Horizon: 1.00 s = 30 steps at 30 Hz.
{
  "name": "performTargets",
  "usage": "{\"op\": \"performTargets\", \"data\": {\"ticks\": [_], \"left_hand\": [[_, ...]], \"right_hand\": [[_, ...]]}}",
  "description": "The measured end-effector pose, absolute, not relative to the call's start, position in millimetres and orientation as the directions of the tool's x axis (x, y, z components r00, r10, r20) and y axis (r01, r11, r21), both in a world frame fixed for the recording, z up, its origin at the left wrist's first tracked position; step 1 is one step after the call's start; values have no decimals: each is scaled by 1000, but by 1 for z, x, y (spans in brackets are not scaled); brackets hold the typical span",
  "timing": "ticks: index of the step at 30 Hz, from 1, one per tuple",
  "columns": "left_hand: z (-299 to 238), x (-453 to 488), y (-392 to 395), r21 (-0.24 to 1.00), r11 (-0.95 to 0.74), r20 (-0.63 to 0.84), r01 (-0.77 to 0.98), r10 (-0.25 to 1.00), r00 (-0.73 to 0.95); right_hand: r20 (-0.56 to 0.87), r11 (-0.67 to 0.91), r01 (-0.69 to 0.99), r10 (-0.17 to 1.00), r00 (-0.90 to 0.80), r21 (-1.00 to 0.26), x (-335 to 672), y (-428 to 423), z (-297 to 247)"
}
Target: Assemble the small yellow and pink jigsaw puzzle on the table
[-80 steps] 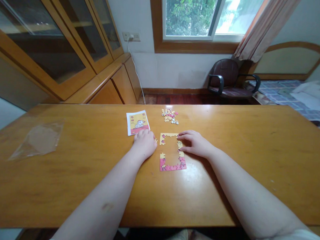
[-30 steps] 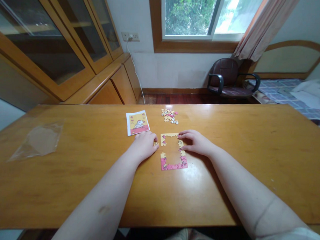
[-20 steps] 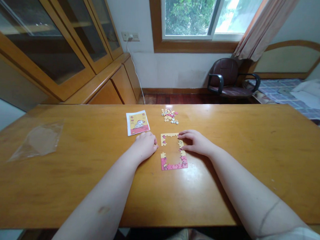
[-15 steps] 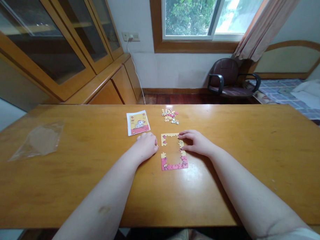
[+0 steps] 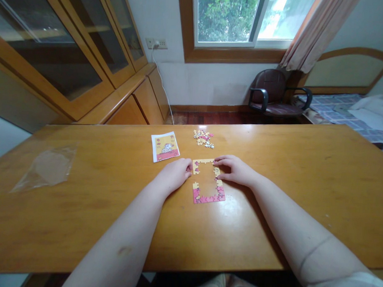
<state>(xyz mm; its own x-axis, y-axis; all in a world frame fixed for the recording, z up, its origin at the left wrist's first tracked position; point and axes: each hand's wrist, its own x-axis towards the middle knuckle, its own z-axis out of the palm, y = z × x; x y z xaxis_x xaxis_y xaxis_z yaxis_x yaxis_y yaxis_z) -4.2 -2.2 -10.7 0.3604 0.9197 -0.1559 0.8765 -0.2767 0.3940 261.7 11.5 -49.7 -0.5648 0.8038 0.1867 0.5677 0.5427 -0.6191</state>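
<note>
The puzzle frame (image 5: 209,199) lies on the table (image 5: 191,244), my right hand (image 5: 234,167) loosely spread at its edge. Whether my left hand (image 5: 175,174) grasps something, I cannot tell. The puzzle frame seems light, easily parted; better hold outer edges.

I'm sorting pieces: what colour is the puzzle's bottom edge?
The bottom edge is mostly pink; see the head view.

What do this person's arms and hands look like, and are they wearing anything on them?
Both the left hand and right hand are bare, with no gloves or watch visible. The left forearm has a small oval mark. A pale, loose sleeve shows on the right upper arm.
</note>
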Motion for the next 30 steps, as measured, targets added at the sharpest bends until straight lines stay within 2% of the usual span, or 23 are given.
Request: {"op": "performTargets", "data": {"ticks": [4, 10, 16, 21, 27, 30], "left_hand": [[-7, 0, 0, 507, -247, -121, 826, 928, 352], [-8, 0, 2, 558, -304, 21, 772, 935, 353], [-17, 0, 2, 610, -383, -24, 694, 866, 499], [-20, 3, 2, 557, -419, -88, 718, 829, 552], [-14, 4, -3, 481, -445, -69, 755, 840, 538], [-11, 6, -7, 440, -509, -33, 740, 814, 580]], "right_hand": [[193, 552, 560, 797, -573, -618, 262, 12, -50], [190, 553, 565, 797, -573, -613, 262, 12, -50], [192, 550, 560, 798, -571, -619, 261, 12, -51], [189, 546, 563, 801, -568, -620, 261, 12, -50], [193, 541, 562, 805, -560, -626, 261, 11, -49], [195, 545, 561, 803, -563, -623, 261, 11, -49]]}}
